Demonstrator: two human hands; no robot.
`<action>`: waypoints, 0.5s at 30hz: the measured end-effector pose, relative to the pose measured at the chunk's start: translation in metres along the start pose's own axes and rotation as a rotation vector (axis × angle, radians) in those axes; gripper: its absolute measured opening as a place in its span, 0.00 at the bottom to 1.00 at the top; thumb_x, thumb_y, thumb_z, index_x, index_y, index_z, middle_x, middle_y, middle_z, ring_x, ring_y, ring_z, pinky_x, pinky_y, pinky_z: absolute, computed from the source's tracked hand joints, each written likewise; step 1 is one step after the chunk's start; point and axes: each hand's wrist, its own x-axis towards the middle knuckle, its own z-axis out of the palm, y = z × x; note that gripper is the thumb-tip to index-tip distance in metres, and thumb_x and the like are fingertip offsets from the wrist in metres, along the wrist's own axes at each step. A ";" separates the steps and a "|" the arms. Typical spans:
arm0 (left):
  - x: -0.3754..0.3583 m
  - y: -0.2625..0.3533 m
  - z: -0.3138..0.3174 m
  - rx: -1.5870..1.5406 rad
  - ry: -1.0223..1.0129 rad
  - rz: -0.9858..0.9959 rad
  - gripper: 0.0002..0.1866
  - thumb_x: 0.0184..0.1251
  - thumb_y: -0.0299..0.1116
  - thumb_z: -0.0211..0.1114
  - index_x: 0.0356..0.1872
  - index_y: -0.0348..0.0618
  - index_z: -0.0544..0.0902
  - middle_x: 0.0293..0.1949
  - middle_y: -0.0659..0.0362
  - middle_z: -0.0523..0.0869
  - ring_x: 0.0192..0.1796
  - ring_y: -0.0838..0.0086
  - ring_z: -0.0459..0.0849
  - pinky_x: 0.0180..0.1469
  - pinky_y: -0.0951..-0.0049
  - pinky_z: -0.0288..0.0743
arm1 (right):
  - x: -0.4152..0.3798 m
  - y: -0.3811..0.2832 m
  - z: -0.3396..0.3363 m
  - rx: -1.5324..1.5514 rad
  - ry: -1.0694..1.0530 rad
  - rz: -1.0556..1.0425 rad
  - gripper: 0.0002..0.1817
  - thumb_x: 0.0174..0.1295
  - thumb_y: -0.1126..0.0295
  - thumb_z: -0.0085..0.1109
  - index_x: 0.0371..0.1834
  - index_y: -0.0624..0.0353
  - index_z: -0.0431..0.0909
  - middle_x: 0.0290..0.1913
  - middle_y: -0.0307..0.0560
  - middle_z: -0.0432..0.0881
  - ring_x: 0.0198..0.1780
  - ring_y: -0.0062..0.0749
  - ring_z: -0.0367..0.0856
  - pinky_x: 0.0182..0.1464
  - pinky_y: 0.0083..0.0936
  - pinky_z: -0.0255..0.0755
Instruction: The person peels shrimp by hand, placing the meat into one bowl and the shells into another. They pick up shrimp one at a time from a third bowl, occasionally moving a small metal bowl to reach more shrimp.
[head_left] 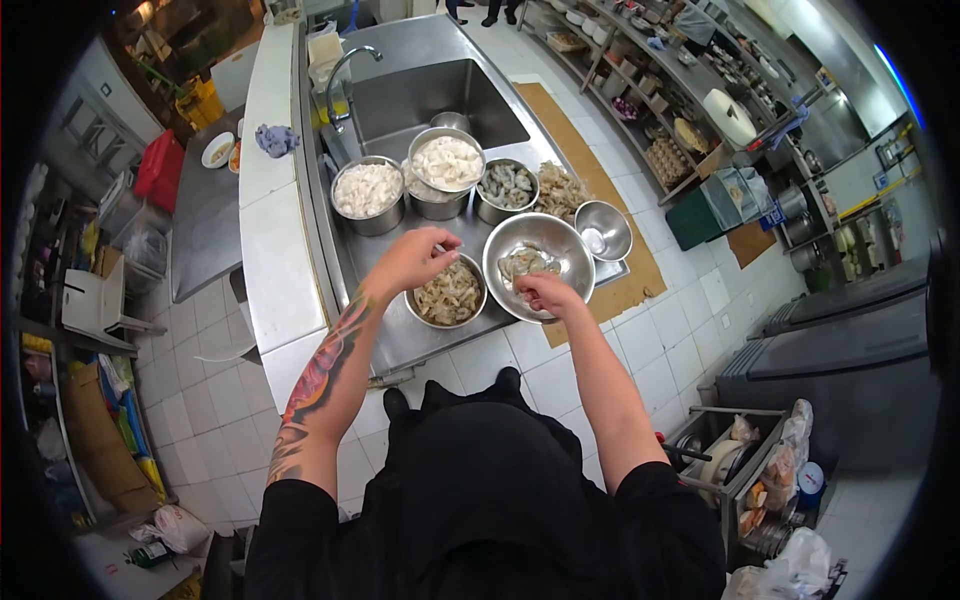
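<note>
My left hand (pixel 420 256) is over the near pot of shrimp (pixel 447 296), its fingers bent together; whatever they hold is too small to make out. My right hand (pixel 546 294) reaches into the wide steel bowl (pixel 572 262), fingers pinched beside several shrimp (pixel 527 262) lying inside. Behind these stand a pot of pale pieces (pixel 368 192), a steel bowl of pale pieces (pixel 447 162) resting on another pot, and a pot of grey shrimp (pixel 507 187). A heap of shrimp or shells (pixel 562 192) lies near a small steel bowl (pixel 603 232).
A sink (pixel 430 105) with a curved faucet (pixel 338 85) lies beyond the pots. Cardboard (pixel 645 280) covers floor right of the steel counter (pixel 400 335). A blue cloth (pixel 277 140) sits on the white ledge (pixel 275 260). Shelves (pixel 640 110) stand at upper right.
</note>
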 end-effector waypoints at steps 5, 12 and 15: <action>0.000 0.013 0.015 0.003 -0.009 0.156 0.17 0.67 0.35 0.71 0.54 0.39 0.85 0.47 0.50 0.88 0.47 0.60 0.89 0.51 0.63 0.82 | -0.040 -0.044 0.060 0.622 -0.149 -0.257 0.07 0.72 0.63 0.64 0.45 0.53 0.82 0.38 0.34 0.85 0.33 0.18 0.79 0.32 0.20 0.70; 0.001 0.012 0.025 0.123 0.214 0.230 0.15 0.65 0.28 0.68 0.52 0.40 0.85 0.47 0.49 0.86 0.45 0.52 0.87 0.48 0.59 0.81 | -0.050 -0.090 0.128 0.783 -0.147 -0.335 0.11 0.74 0.60 0.64 0.46 0.55 0.82 0.39 0.36 0.87 0.36 0.22 0.84 0.33 0.22 0.74; 0.003 0.007 0.020 0.181 0.247 0.217 0.12 0.65 0.26 0.68 0.49 0.40 0.87 0.43 0.48 0.87 0.45 0.53 0.88 0.48 0.59 0.81 | -0.050 -0.085 0.123 0.476 0.021 -0.350 0.13 0.71 0.59 0.67 0.45 0.58 0.83 0.40 0.39 0.88 0.34 0.21 0.84 0.33 0.22 0.76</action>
